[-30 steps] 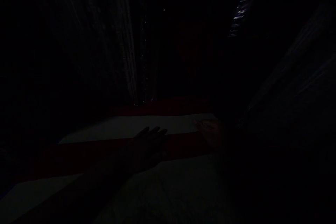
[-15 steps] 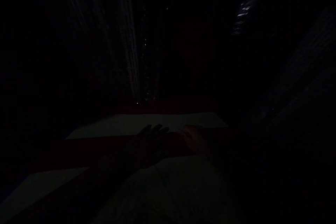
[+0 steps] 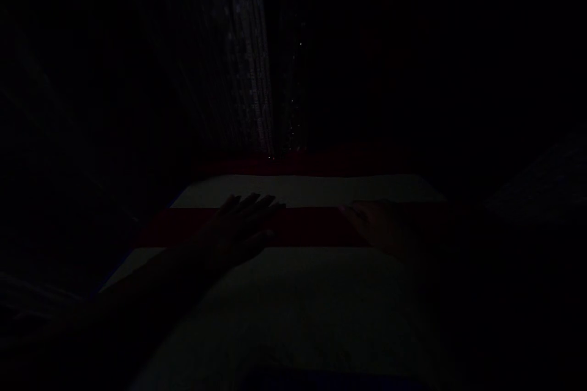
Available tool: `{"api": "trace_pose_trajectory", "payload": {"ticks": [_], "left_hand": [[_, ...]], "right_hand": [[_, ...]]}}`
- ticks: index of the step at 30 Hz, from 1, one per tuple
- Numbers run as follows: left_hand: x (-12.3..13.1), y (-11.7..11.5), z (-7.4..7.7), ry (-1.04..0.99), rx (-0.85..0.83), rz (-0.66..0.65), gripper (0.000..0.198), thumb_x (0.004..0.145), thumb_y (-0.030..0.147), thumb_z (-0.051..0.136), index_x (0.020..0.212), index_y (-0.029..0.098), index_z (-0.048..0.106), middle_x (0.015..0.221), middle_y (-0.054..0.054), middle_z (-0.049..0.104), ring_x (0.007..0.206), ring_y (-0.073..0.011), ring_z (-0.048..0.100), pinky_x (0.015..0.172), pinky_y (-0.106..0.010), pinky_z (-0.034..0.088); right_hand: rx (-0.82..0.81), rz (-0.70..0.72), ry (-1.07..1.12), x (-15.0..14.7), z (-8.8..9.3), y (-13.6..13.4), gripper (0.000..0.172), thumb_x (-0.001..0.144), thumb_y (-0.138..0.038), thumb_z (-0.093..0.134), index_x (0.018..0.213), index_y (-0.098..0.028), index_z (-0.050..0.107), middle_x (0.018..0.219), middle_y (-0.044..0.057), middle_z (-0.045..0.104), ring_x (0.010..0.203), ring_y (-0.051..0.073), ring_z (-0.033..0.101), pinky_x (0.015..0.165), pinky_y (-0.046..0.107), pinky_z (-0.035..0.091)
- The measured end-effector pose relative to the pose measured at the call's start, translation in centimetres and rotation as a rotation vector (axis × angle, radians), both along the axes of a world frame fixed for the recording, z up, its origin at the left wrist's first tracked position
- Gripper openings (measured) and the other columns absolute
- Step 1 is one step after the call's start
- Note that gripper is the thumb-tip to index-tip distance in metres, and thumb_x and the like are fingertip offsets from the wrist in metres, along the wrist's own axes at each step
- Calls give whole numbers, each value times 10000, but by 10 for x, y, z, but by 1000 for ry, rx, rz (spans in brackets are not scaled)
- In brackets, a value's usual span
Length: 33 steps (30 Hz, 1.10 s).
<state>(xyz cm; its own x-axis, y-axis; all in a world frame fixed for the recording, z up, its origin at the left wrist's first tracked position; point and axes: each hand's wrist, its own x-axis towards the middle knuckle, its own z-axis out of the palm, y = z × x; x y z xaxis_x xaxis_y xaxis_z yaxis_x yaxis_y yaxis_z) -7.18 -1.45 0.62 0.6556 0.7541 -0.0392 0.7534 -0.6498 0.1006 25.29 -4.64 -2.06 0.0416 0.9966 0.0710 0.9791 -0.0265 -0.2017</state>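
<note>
The scene is very dark. A cloth with broad red and white stripes (image 3: 302, 190) lies spread in front of me. My left hand (image 3: 241, 226) rests flat on it with the fingers stretched out, across a red stripe. My right hand (image 3: 378, 226) lies on the same red stripe to the right, palm down, its fingers faint but seemingly extended. Neither hand holds anything that I can see.
A pale ribbed strip, perhaps a curtain or wall edge (image 3: 254, 91), rises behind the cloth. A dim bulky shape (image 3: 541, 189) sits at the right. Everything else is black.
The view has shifted, so the cloth and both hands now sit higher and squarer in frame. My right hand moved in toward the left hand, then back to the right.
</note>
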Motion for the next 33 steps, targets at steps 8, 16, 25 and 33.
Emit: {"api": "trace_pose_trajectory", "payload": {"ticks": [8,16,25,33], "left_hand": [[-31,7,11,-1,15,138,595,1088,625,256,1636,394,282,1708,-8,235,1589,-347,179,1246,-657,125],[105,19,8,-124,-108,-247,722,1055,697,243,1664,311,216,1736,-21,143,1611,-319,67,1260,-646,65],[117,18,-17,-144,-53,-337,750,1071,622,293,1640,135,269,1720,-94,209,1602,-314,149,1271,-615,110],[121,15,-17,-139,-40,-339,766,1063,651,262,1636,144,277,1725,-85,199,1599,-316,153,1266,-616,104]], "right_hand": [[-8,-31,7,-4,2,-2,583,1013,-671,362,810,-206,650,840,29,664,675,136,514,632,296,216],[-64,-74,22,-11,3,2,523,1009,-619,376,818,-209,639,818,28,650,699,144,525,639,299,259],[-61,-90,116,-6,3,0,514,941,-646,409,807,-203,634,787,24,651,693,146,558,616,292,301],[55,-38,235,7,-4,2,603,876,-737,410,738,-185,610,714,34,613,655,145,557,614,282,359]]}}
